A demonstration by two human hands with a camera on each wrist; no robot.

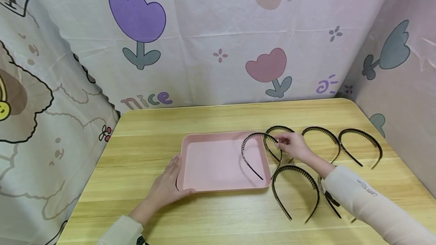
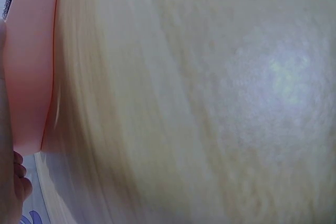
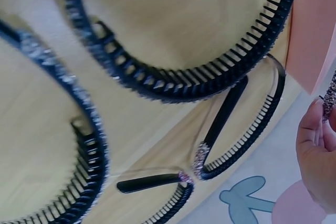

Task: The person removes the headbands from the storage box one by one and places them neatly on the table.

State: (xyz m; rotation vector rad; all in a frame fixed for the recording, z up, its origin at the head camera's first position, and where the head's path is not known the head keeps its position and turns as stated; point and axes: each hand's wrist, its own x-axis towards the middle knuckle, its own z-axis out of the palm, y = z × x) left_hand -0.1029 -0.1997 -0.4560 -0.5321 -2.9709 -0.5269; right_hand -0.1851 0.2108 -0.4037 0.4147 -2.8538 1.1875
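Observation:
My right hand pinches a black toothed headband with a glittery outer band. The headband hangs upright, arch upward, over the right end of a shallow pink tray. In the right wrist view, the thumb and fingers grip a sparkly part of it at the right edge. My left hand rests against the tray's left side, fingers fairly straight along the wall and thumb by the front rim. The left wrist view shows the tray's pink outer wall beside that hand.
Right of the tray, several similar headbands lie on the wooden table: a back row including a middle one and a far-right one, and a nearer one. Another is partly under my right sleeve. Patterned cloth hangs behind.

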